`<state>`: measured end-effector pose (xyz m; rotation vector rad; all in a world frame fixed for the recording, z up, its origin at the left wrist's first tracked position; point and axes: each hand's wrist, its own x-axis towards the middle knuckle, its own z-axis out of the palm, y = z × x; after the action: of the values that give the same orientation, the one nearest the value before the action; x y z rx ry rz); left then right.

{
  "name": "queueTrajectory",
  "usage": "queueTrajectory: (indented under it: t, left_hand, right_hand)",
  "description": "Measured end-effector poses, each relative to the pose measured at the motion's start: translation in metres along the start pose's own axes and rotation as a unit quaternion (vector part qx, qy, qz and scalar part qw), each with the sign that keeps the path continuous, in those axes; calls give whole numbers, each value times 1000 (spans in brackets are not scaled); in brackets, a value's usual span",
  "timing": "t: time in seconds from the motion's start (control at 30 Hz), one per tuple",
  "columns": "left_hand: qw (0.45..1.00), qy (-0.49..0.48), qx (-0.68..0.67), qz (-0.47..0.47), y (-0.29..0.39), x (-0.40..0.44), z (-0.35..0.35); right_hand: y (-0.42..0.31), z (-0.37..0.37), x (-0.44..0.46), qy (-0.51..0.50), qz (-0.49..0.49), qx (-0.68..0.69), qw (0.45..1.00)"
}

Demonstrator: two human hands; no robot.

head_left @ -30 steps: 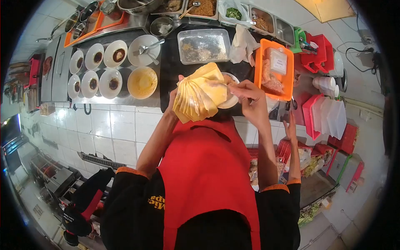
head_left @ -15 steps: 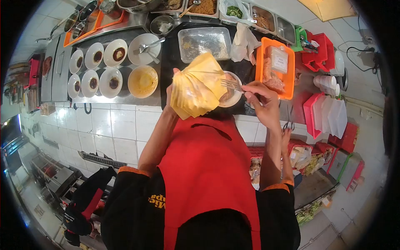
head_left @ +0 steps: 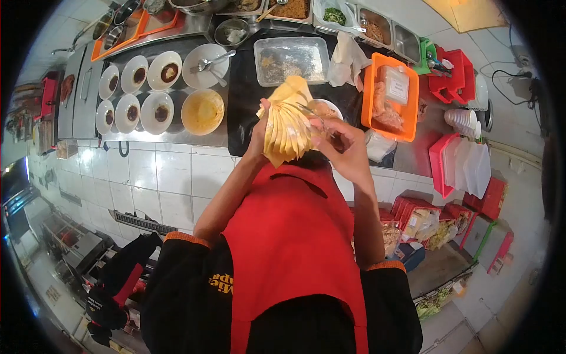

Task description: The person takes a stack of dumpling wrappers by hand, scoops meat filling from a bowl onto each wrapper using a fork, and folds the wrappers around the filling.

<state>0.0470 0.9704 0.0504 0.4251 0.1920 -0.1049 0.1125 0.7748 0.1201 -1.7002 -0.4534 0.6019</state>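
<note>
My left hand [head_left: 257, 140] is closed around a fanned stack of thin yellow dumpling wrappers [head_left: 284, 127], dusted with white. The right hand [head_left: 345, 147] grips a metal fork [head_left: 305, 108], whose tines sit at the upper right part of the wrappers. Part of the fork is hidden by my fingers. Behind that hand stands a white bowl [head_left: 337, 108] with pinkish minced filling [head_left: 323, 108]. Farther back on the black counter lies a clear plastic tray [head_left: 292, 62] with pale dusting inside.
Several white bowls [head_left: 157, 113] with dark sauce stand at the left, beside a bowl of yellow mixture [head_left: 203, 114]. An orange tray [head_left: 367, 100] with raw meat is at the right. Metal food pans [head_left: 407, 45] line the back. Another person [head_left: 121, 283] is at lower left.
The right hand and fork have moved left, up to the wrappers. The stack has turned and its edges fan out more. Another person's arm at the right is out of view.
</note>
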Motion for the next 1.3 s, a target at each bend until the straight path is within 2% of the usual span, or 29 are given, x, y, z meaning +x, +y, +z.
queueTrajectory:
  t: [0.07, 0.1, 0.13, 0.2, 0.27, 0.3, 0.33, 0.4, 0.47, 0.53, 0.6, 0.67, 0.7, 0.8, 0.87, 0.9, 1.0, 1.03, 1.1, 1.13, 1.17, 1.23, 1.27, 1.3]
  left_hand:
    - [1000, 5, -24, 19, 2, 1, 2]
    - [984, 23, 162, 68, 6, 3, 0]
    - [932, 42, 342, 113, 8, 2, -2]
    - [927, 84, 340, 134, 8, 2, 17]
    - [815, 108, 490, 290, 5, 11, 11]
    - [859, 94, 462, 201, 15, 3, 17]
    - [858, 96, 461, 204, 16, 3, 6]
    - [930, 171, 322, 41, 12, 8, -24]
    - [953, 175, 249, 13, 3, 14, -40]
    - [991, 134, -6, -6, -11, 25, -56]
    - [993, 107, -52, 10, -10, 24, -52]
    - [981, -36, -191, 25, -10, 25, -52]
    - [984, 2, -176, 25, -9, 26, -50]
    - [985, 38, -157, 54, 1, 35, -44]
    - [979, 24, -185, 83, 9, 41, -42]
    - [975, 36, -195, 99, 15, 46, -41]
    - [968, 54, -205, 136, 32, 52, -45]
    - [964, 85, -171, 183, 38, 53, -47]
    - [954, 110, -145, 236, 48, 56, -63]
    - [951, 107, -154, 244, 53, 52, -77]
    - [950, 118, -143, 249, 63, 43, -76]
    - [938, 165, -100, 289, 75, 23, -76]
    - [940, 147, -117, 286, 80, 11, -82]
    - [941, 132, -134, 282, 85, -1, -85]
  right_hand:
    - [7, 9, 1, 10, -11, 79, 997]
    - [15, 18, 6, 14, -9, 111, 994]
    - [22, 26, 11, 18, -8, 143, 990]
    - [28, 38, 19, 24, -48, 127, 990]
    - [29, 41, 25, 16, -73, 76, 994]
    - [28, 44, 28, 35, -82, -8, 996]
    - [26, 48, 31, 42, -88, -50, 994]
    - [19, 56, 34, 76, -92, -119, 986]
    - [18, 62, 40, 94, -95, -145, 980]
    - [27, 68, 46, 113, -185, -271, 938]
    - [29, 74, 51, 110, -192, -290, 931]
    - [32, 79, 56, 102, -201, -306, 925]
    - [33, 76, 58, 93, -190, -295, 932]
    - [30, 63, 66, 62, -155, -256, 952]
    - [27, 57, 70, 54, -87, -164, 981]
    - [24, 55, 74, 29, -84, -59, 994]
    - [2, 41, 86, 16, -67, -20, 997]
    - [-6, 36, 94, 20, -76, -14, 997]
    - [2, 12, 126, 22, -53, -81, 995]
    - [18, -1, 148, 43, -116, -97, 988]
    - [23, -18, 162, 63, -61, -234, 968]
    - [32, -45, 174, 142, -105, -313, 933]
    - [34, -53, 171, 190, -122, -344, 911]
    - [48, -73, 170, 196, -112, -345, 911]
